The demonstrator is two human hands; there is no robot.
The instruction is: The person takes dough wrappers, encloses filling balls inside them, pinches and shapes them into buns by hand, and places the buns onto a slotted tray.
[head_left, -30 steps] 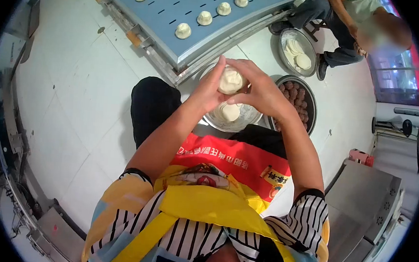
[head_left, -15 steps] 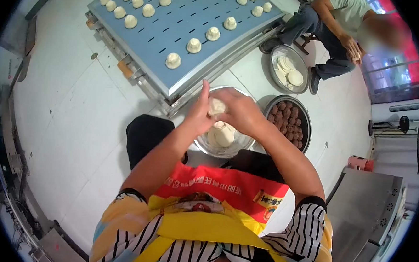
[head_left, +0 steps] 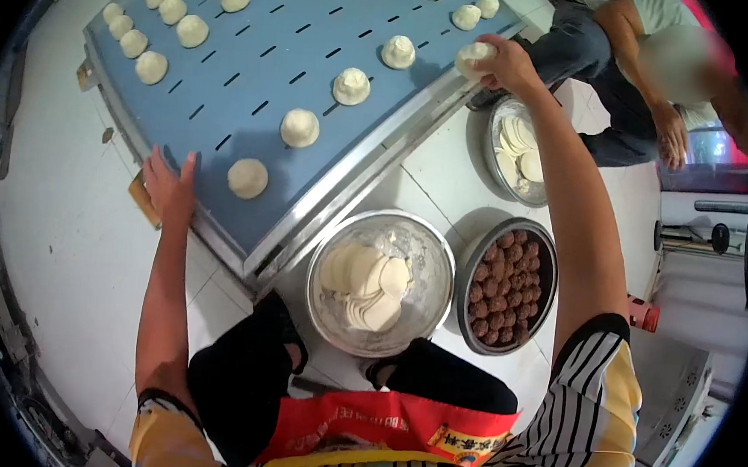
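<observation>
My right hand [head_left: 508, 68] is closed around a pale stuffed bun [head_left: 473, 61] at the right edge of the blue slotted tray [head_left: 248, 59]. On the tray's left edge rests my left hand [head_left: 169, 188], its thumb apart from the fingers and nothing held. Several round buns with peaked tops stand in spaced rows on the tray, the closest being a bun [head_left: 247, 179] near the front corner. In front of my knees, a metal bowl [head_left: 428, 262] contains overlapping flat dough rounds [head_left: 371, 280]. Beside it, a dark-rimmed pan [head_left: 465, 312] is filled with brown filling balls [head_left: 505, 284].
A second metal bowl [head_left: 492, 155] with dough rounds stands on the tiled floor [head_left: 429, 173] at the right. Behind it sits another person [head_left: 623, 77], hands low in front. A steel cabinet [head_left: 657, 371] is at the far right.
My hands have parted from above the bowl. The right has carried the bun forward to the tray's right edge; the left has moved to the tray's left edge. The view has shifted closer to the tray.
</observation>
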